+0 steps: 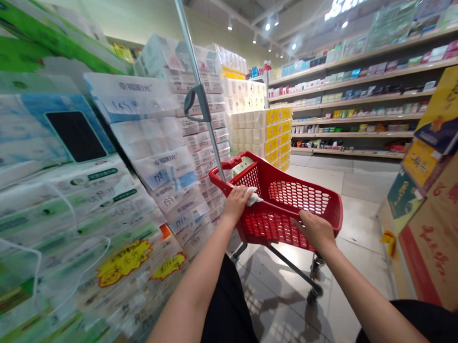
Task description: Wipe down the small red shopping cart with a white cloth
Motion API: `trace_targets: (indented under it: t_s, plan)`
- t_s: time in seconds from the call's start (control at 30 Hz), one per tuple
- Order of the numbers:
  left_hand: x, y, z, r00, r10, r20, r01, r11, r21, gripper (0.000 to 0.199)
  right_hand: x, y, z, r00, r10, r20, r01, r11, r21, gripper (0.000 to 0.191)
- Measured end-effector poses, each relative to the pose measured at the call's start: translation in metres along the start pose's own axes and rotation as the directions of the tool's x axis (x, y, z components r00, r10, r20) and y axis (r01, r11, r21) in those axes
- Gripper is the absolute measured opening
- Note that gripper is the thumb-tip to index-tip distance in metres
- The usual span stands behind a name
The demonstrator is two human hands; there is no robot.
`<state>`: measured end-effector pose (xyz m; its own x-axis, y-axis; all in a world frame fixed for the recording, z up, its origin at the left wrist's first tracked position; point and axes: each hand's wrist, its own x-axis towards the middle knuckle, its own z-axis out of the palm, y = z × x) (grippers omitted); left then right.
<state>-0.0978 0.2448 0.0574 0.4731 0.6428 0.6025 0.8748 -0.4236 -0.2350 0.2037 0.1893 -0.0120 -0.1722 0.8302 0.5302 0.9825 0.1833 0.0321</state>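
A red shopping cart with perforated basket sides stands sideways in front of me. My left hand is closed at the cart's near rim, close to its handle end, with a crumpled white cloth or tissue sticking out from its fingers. Farther right, my right hand grips the same near rim, fingers bent over the edge. A grey metal pole with a dark grey loop grip rises from the cart's handle end. Something pale green lies partly hidden behind the basket's back end.
Tall stacks of tissue packs line the left, with a dark-screened phone or tablet and a white cable on them. Cardboard boxes stand on the right. Stocked shelves run along the back. Tiled floor shows beyond the cart.
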Motion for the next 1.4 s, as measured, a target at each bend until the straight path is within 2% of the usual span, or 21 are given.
trace_targets:
  t_s: [0.07,0.13,0.2,0.37,0.43,0.5,0.57,0.67,0.8,0.87,0.9,0.93,1.0,1.17,1.23,1.3,1.4]
  plan:
    - [0.001,-0.015,-0.004,0.999,-0.044,-0.008,0.044,0.999,0.009,0.043,0.001,-0.001,-0.002,1.0,0.027,0.01,-0.027,1.0,-0.008,0.04]
    - [0.003,-0.012,-0.005,0.997,-0.077,-0.017,0.077,0.997,-0.004,0.038,0.003,-0.003,-0.006,0.997,0.059,0.051,-0.059,0.998,-0.016,0.043]
    - [0.005,0.008,-0.001,0.997,-0.08,-0.019,0.08,0.996,-0.026,0.031,0.008,-0.007,-0.012,0.992,0.069,0.106,-0.066,0.997,-0.035,0.043]
    - [0.007,0.074,0.014,0.999,-0.031,-0.016,0.03,0.997,-0.067,0.027,0.031,-0.034,-0.023,0.989,-0.062,0.135,0.064,0.998,-0.011,0.033]
    - [0.005,0.091,0.019,0.999,-0.025,-0.028,0.023,0.998,-0.066,0.027,0.039,-0.045,-0.022,0.982,-0.059,0.18,0.046,0.996,0.071,0.027]
    - [0.002,0.094,0.021,0.999,0.009,-0.036,-0.011,0.998,-0.067,0.029,0.041,-0.051,-0.017,0.981,-0.042,0.189,0.018,0.992,0.128,0.023]
    - [0.0,0.085,0.02,0.997,0.074,-0.033,-0.076,0.995,-0.066,0.033,0.039,-0.052,-0.013,0.988,-0.04,0.146,0.02,0.991,0.133,0.02]
    - [-0.003,0.048,0.01,0.993,0.119,-0.013,-0.119,0.992,-0.046,0.039,0.034,-0.048,-0.009,0.993,-0.045,0.106,0.035,0.995,0.094,0.019]
    - [0.0,-0.012,-0.009,1.0,0.01,0.003,-0.01,1.0,0.021,0.044,0.032,-0.047,-0.01,0.995,-0.039,0.093,0.034,0.998,0.05,0.019]
    - [0.001,-0.028,-0.013,0.999,-0.039,0.003,0.039,0.999,0.033,0.044,0.033,-0.05,-0.011,0.995,-0.035,0.092,0.032,0.999,0.041,0.019]
    - [0.001,-0.03,-0.013,0.998,-0.066,0.0,0.066,0.997,0.035,0.043,0.033,-0.052,-0.011,0.995,-0.033,0.092,0.029,0.999,0.036,0.019]
    - [0.001,-0.027,-0.012,0.996,-0.094,-0.006,0.095,0.995,0.034,0.042,0.032,-0.053,-0.011,0.995,-0.03,0.092,0.027,0.999,0.032,0.019]
    - [-0.001,-0.007,-0.006,0.992,-0.124,-0.018,0.124,0.992,0.017,0.042,0.032,-0.055,-0.01,0.996,-0.025,0.091,0.022,0.999,0.029,0.018]
    - [-0.007,0.085,0.021,0.999,-0.025,-0.046,0.023,0.998,-0.053,0.041,0.031,-0.053,-0.005,0.996,-0.023,0.088,0.017,0.997,0.075,0.016]
    - [-0.007,0.109,0.026,0.997,-0.045,-0.069,0.04,0.997,-0.069,0.038,0.031,-0.05,-0.004,0.997,-0.023,0.077,0.015,0.995,0.098,0.017]
    - [-0.005,0.112,0.025,0.998,0.014,-0.066,-0.02,0.996,-0.083,0.036,0.03,-0.046,-0.004,0.997,-0.023,0.069,0.016,0.994,0.104,0.019]
    - [0.0,0.081,0.012,0.989,0.15,-0.013,-0.151,0.985,-0.088,0.035,0.028,-0.042,-0.006,0.997,-0.029,0.071,0.023,0.996,0.084,0.016]
